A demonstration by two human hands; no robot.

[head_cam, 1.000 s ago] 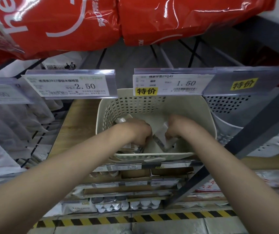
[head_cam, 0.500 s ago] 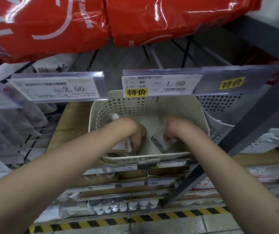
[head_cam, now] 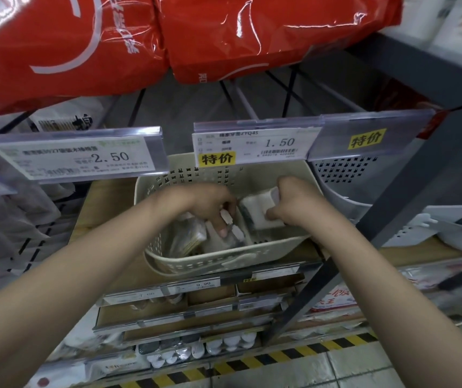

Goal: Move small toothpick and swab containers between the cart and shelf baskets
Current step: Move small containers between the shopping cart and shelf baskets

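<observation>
The right hand (head_cam: 288, 204) curls thumb and fingers round a small white container (head_cam: 257, 210), holding it just above the basket floor, probably so it clears the wall on the way in or out. The left hand (head_cam: 210, 207) pinches a clear packet (head_cam: 225, 233) lying low in the cream perforated basket (head_cam: 224, 259), likely steadying or sorting the stock there. Another packet (head_cam: 192, 236) lies just left of it. A price label (head_cam: 255, 145) reading 1.50 hangs over the basket's far rim.

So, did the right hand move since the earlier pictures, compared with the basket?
Yes. The right hand has come up with its white pack, from low near the front rim of the cream basket toward its back wall.
</observation>
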